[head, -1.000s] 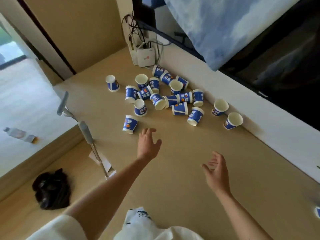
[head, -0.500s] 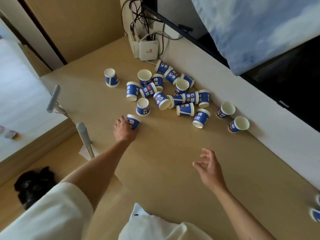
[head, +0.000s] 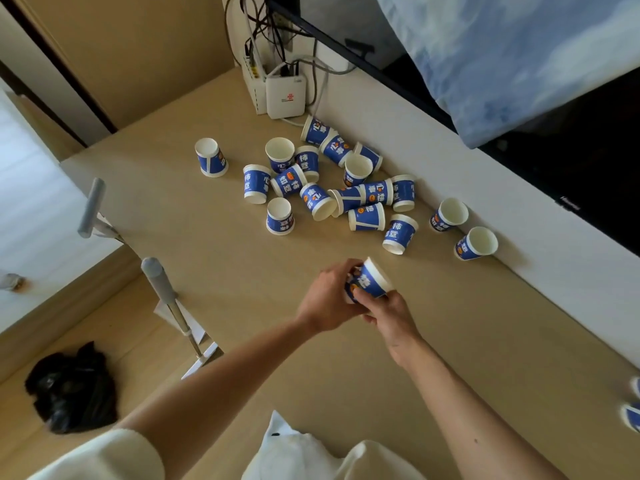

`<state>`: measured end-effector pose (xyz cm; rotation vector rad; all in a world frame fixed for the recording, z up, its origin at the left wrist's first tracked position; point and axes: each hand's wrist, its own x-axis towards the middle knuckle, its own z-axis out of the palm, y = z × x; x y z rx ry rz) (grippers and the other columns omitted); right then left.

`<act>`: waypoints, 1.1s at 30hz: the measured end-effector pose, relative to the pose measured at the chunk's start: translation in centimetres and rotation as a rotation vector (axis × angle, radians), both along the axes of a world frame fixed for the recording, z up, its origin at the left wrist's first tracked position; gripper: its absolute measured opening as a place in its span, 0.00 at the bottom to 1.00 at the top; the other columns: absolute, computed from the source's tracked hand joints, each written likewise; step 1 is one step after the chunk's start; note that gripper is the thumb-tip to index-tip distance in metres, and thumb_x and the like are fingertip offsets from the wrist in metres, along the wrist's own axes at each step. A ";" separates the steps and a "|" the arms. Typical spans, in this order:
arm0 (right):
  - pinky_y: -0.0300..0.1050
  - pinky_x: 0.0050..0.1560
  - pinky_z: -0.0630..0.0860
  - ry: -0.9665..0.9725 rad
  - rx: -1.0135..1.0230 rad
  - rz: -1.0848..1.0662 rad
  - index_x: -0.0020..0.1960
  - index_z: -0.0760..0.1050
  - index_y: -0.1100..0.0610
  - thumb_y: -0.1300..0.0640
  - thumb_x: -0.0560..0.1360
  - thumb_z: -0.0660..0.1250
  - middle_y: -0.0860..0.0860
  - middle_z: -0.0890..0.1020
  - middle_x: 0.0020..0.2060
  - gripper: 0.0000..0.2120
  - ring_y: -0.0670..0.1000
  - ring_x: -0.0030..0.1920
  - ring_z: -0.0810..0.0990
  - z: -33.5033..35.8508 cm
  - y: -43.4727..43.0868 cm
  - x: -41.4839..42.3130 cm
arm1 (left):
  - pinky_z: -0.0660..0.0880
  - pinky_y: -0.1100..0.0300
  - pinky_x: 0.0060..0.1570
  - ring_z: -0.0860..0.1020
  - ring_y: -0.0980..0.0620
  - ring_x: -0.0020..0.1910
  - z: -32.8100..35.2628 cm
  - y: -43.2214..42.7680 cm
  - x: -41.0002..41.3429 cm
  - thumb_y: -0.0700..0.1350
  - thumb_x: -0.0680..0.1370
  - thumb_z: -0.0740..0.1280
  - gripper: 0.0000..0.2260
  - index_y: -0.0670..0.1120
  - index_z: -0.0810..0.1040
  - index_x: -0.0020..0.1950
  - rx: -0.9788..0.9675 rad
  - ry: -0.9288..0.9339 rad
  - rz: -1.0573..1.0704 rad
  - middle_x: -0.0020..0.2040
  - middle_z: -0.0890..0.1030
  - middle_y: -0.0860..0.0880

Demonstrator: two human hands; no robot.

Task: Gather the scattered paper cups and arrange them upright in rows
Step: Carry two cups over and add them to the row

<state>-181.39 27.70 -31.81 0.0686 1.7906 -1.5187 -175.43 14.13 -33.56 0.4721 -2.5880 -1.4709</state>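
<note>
Both hands hold one blue-and-white paper cup (head: pixel 370 280) just above the tan desk (head: pixel 214 258), its mouth tilted up and to the right. My left hand (head: pixel 327 299) grips it from the left, my right hand (head: pixel 389 313) from below right. Several more such cups (head: pixel 346 199) lie jumbled further back, some upright, some upside down, some on their sides. One cup (head: pixel 211 157) stands alone at the far left. Two cups (head: pixel 448 215) (head: pixel 477 243) lie against the white wall ledge on the right.
A white router (head: pixel 285 95) with cables stands at the desk's far end. A dark screen (head: pixel 571 157) and a blue cloth (head: pixel 502 53) hang above the ledge. Two crutches (head: pixel 162 289) lean at the desk's left edge; a black bag (head: pixel 72 389) lies on the floor. Cup edges (head: pixel 632 407) show at far right.
My left hand took the nearest cup from the desk and carried it toward me and to the right. My right hand came forward and closed on the same cup.
</note>
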 end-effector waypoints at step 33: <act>0.28 0.39 0.75 0.242 0.114 -0.260 0.58 0.79 0.54 0.59 0.67 0.80 0.43 0.86 0.44 0.21 0.38 0.43 0.84 -0.7 14.4 -1.2 | 0.79 0.59 0.31 0.81 0.48 0.44 1.0 -1.1 -5.4 0.49 0.68 0.79 0.19 0.46 0.74 0.52 0.367 -0.537 0.169 0.51 0.79 0.44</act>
